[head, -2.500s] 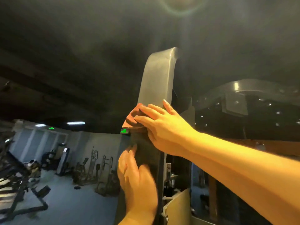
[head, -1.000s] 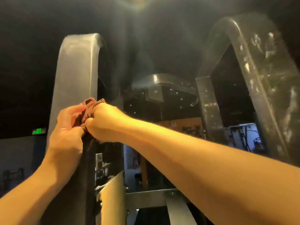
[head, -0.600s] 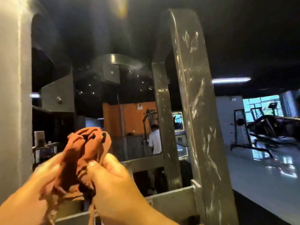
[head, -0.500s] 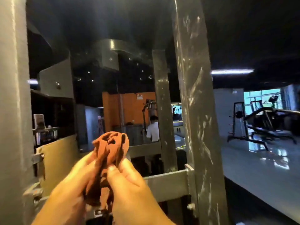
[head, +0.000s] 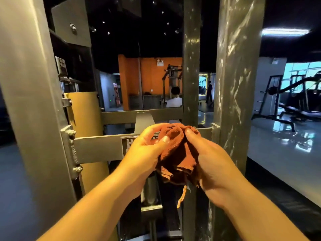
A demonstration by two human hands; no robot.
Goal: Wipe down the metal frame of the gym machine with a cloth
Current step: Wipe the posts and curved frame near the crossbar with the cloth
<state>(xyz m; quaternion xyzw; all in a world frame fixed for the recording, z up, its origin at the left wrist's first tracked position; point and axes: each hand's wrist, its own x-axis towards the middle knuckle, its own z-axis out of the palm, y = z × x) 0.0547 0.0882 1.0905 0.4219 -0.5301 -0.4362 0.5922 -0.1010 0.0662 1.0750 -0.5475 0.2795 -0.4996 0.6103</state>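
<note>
Cloth (head: 176,153), rust-orange and bunched, centre of head view, in front of the metal frame (head: 29,101) at its crossbar (head: 97,148). Left hand (head: 144,154) grips its left side, thumb on top. Right hand (head: 214,162) pinches the right side. Streaked upright (head: 238,84) stands just right of the hands.

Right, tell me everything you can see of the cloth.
The cloth is rust-orange with a towel-like weave, bunched into a crumpled wad, folds hanging below and one frayed strand dangling. It is held in front of the machine's grey crossbar; contact with it cannot be told. The left hand grips its left side, thumb on the front; the right hand pinches its right side.
</note>
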